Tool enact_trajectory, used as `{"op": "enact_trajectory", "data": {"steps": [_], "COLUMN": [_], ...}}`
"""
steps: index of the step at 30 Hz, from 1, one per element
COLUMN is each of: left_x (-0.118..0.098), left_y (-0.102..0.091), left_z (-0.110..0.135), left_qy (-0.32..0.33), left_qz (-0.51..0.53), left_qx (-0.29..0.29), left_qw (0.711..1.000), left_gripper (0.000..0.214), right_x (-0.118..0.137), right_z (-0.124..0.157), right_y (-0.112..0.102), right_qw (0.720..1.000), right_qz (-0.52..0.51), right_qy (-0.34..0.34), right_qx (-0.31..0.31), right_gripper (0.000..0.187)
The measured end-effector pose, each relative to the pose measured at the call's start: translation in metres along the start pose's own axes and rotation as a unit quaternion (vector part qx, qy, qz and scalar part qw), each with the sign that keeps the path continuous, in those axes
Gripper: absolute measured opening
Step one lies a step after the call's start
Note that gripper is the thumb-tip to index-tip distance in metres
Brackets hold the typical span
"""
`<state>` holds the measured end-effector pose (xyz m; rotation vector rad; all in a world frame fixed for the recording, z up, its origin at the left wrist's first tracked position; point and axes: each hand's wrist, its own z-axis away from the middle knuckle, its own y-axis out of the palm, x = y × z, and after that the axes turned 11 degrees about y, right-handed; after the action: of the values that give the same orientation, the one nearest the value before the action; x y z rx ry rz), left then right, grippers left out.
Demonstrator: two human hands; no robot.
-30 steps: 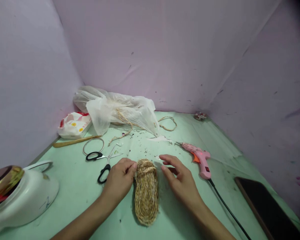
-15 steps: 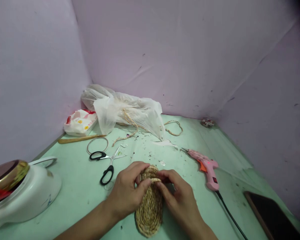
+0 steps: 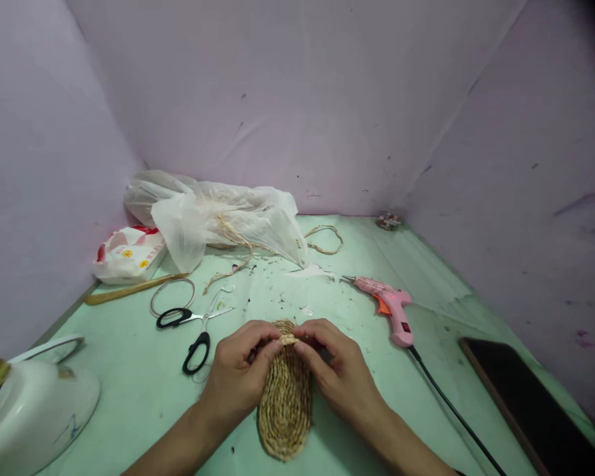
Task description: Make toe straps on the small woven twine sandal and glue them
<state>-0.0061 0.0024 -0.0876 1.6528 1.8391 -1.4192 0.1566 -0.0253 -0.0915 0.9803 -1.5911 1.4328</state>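
A flat, oval sole [image 3: 285, 410] of coiled straw cord lies lengthwise before me on the table. Across its far end runs a short pale straw strip [image 3: 288, 340]. My left hand [image 3: 240, 367] pinches the strip's left end between thumb and fingers, right at the sole's edge. On the other side, the thumb and forefinger of my right hand [image 3: 334, 367] close on the right end. The fingertips partly hide both ends of the strip and the sole's upper edges.
Black-handled scissors [image 3: 203, 324] lie open at left, near a wire ring [image 3: 166, 297] and a wooden stick [image 3: 129, 291]. A pink glue gun [image 3: 389, 304] and a phone [image 3: 520, 403] are at right. Behind are a plastic bag [image 3: 238, 211] and straw cord [image 3: 330, 248]; a white vessel [image 3: 44, 410] stands left.
The view has swung right, so the table things sit farther left in the picture. Both hands keep their pinch, and the strip now appears slightly closer to the sole's far end.
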Motion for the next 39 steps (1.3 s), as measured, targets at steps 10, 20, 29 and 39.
{"op": "enact_trajectory", "data": {"steps": [10,20,29,39], "left_x": [-0.002,0.005,0.000,0.007], "left_y": [0.001,0.002,0.001,0.002], "left_z": [-0.003,-0.001,-0.003,0.002], "left_qy": [0.013,-0.035,-0.023,-0.045], "left_qz": [-0.041,-0.055,-0.046,-0.029], "left_qx": [-0.002,0.004,0.008,0.016], "left_qw": [0.999,0.998,0.999,0.998], "left_gripper": [0.008,0.009,0.007,0.014], "right_x": [0.002,0.000,0.000,0.001], "right_z": [-0.008,-0.013,-0.004,-0.003], "right_y": [-0.013,-0.019,-0.004,-0.015], "right_qw": [0.993,0.986,0.997,0.978], "right_qz": [-0.023,-0.047,-0.006,0.130], "right_qy": [0.088,0.148,0.065,0.162], "right_qx": [-0.072,-0.056,-0.047,0.016], "right_gripper": [0.020,0.015,0.010,0.016]}}
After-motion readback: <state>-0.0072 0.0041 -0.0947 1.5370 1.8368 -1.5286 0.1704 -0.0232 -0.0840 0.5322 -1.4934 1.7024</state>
